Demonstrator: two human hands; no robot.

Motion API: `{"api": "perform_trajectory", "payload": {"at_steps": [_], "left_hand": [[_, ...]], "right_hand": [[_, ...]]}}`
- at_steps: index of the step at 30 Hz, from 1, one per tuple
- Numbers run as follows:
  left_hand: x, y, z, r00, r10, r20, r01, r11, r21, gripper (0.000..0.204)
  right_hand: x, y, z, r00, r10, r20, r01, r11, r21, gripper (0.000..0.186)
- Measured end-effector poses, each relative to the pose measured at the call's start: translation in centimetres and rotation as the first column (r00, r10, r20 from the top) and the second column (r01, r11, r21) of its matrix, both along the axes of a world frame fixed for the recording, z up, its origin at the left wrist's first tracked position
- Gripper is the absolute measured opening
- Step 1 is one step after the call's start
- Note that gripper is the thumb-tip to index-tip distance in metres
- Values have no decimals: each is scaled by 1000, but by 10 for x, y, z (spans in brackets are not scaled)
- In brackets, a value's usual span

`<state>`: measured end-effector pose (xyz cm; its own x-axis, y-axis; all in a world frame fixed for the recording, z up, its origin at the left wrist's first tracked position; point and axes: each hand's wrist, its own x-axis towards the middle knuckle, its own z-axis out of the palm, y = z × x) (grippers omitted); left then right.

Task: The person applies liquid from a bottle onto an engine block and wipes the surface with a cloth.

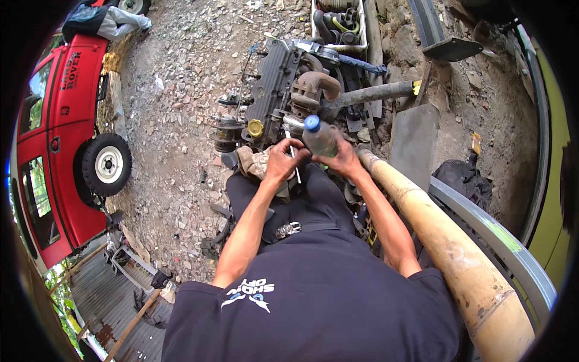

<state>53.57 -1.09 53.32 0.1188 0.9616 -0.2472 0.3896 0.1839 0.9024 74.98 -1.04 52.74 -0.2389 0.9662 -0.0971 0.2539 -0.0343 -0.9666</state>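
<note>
My right hand [341,158] is wrapped round a clear plastic bottle [320,142] with a blue cap, tilted over my lap. Close beside it, my left hand [283,160] pinches a thin white stick [297,175], whose kind I cannot make out. Just beyond both hands lies a dark engine [272,81] with a yellow filler cap [255,128]. A rusty curved metal housing [313,87] sits on the engine's right side. Left of my left hand, a beige cloth [252,161] rests near my knee.
A thick bamboo pole [446,241] runs along my right, beside a grey metal rail [494,235]. A pipe [374,95] extends right from the engine. Beyond stands a white crate [363,30] of parts. A red vehicle [66,145] is parked on the gravel [175,120] at left.
</note>
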Motion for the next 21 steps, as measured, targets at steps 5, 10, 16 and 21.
{"api": "perform_trajectory", "payload": {"at_steps": [5, 10, 16, 21], "left_hand": [[-10, -18, 7, 972, 16, -233, -4, 999, 53, 61], [-27, -35, 7, 955, 182, -234, -153, 979, 138, 67], [-51, -41, 17, 910, 389, -145, -377, 920, 104, 57], [-82, -32, 1, 969, 200, -142, -176, 970, 169, 53]], "right_hand": [[-33, -9, -6, 985, 164, -56, -164, 986, -9, 77], [-72, -12, -6, 946, 317, 73, -321, 946, 51, 83], [-106, -24, 0, 952, 233, 200, -268, 949, 169, 100], [-106, -28, -1, 969, 181, 168, -211, 960, 182, 93]]}}
